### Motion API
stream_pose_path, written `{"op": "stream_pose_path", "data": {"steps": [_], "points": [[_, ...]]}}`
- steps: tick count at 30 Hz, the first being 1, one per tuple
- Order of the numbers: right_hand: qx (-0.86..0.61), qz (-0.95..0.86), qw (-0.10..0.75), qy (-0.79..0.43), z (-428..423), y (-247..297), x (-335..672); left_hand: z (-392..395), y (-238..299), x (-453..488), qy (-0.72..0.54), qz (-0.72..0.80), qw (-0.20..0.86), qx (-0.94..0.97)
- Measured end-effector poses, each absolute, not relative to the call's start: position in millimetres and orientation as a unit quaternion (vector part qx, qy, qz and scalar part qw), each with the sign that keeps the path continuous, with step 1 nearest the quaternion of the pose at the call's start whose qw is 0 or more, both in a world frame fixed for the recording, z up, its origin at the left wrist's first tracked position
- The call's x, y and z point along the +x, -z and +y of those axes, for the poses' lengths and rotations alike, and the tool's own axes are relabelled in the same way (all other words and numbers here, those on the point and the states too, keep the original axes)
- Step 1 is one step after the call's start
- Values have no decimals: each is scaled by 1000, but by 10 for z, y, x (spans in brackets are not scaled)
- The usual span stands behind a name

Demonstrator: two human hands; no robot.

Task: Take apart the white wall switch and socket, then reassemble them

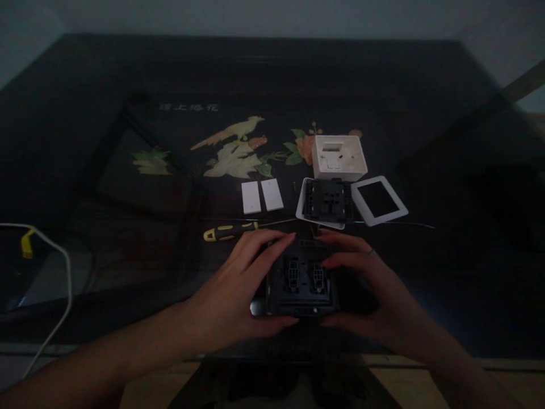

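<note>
Both hands are closed on the dark switch module (301, 279): left hand (238, 289) and right hand (370, 289) pinching opposite edges, so it is steadied above the worktop (128, 272).

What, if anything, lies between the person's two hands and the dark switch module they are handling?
Nothing visible. The left hand and the right hand both hold the dark switch module directly, fingers on its top and bottom edges. The screwdriver and the two white rocker covers lie farther back on the table, apart from the grasp.
</note>
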State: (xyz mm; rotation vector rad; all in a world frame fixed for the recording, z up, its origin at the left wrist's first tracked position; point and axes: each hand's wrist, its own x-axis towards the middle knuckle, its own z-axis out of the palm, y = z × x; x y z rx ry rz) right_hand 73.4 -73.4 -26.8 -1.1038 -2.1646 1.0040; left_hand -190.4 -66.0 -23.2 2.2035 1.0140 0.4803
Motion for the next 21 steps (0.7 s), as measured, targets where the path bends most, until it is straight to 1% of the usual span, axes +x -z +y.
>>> {"op": "stream_pose_path", "data": {"steps": [4, 13, 21], "points": [[-407, -799, 239, -374, -731, 300, 701, -693, 222, -1898, -154, 397, 322, 845], [-415, -799, 211, -381, -782, 293, 684, -738, 206, -1914, -148, 427, 360, 816], [-410, -795, 188, -406, -788, 276, 684, -726, 219, -1891, -149, 427, 357, 817]]}}
